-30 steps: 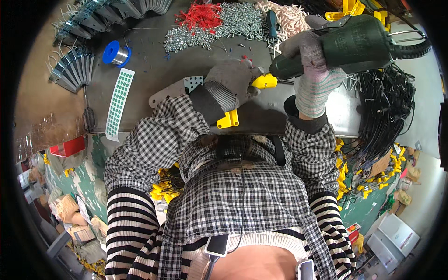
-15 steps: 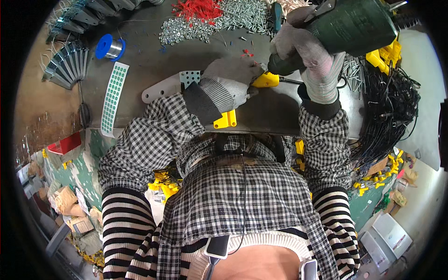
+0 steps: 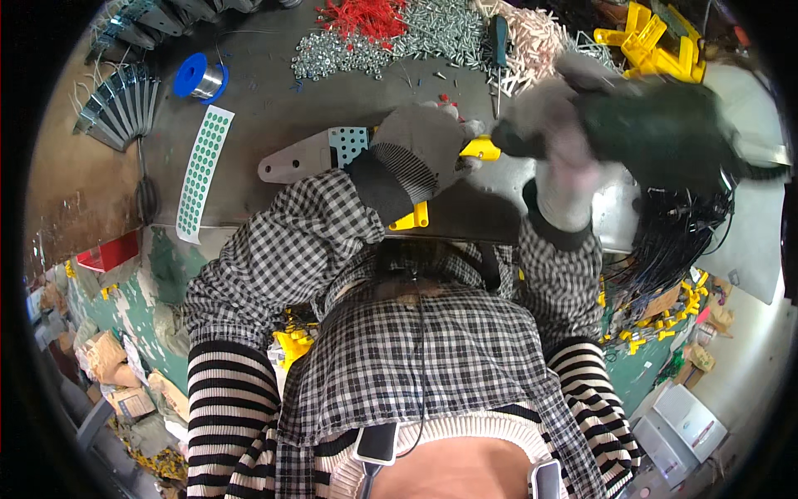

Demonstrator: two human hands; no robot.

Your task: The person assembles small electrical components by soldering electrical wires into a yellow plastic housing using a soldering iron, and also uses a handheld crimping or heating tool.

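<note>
My left hand (image 3: 416, 145), in a grey glove with a dark cuff, is closed over a yellow plastic piece (image 3: 480, 149) whose end shows past the fingers. From the other side of that hand, a flat grey metal plate (image 3: 291, 160) with a perforated end sticks out to the left; the fingers hide where it meets the yellow piece. A second bit of yellow plastic (image 3: 410, 217) shows below the left wrist. My gloved right hand (image 3: 553, 121) grips a dark green power tool (image 3: 652, 133), smeared by motion, its narrow end toward the yellow piece.
Piles of red bits (image 3: 362, 18), nuts (image 3: 337, 56), screws (image 3: 445, 33) and pale pink pieces (image 3: 532, 46) lie at the back, beside a screwdriver (image 3: 499, 46). Left are a solder spool (image 3: 193, 76), a sticker strip (image 3: 204, 175) and fanned metal parts (image 3: 120, 108); right, black cables (image 3: 673, 241).
The power tool has swung down at its rear end, uncovering yellow parts and the pink pile behind it. My left hand stays closed in nearly the same place.
</note>
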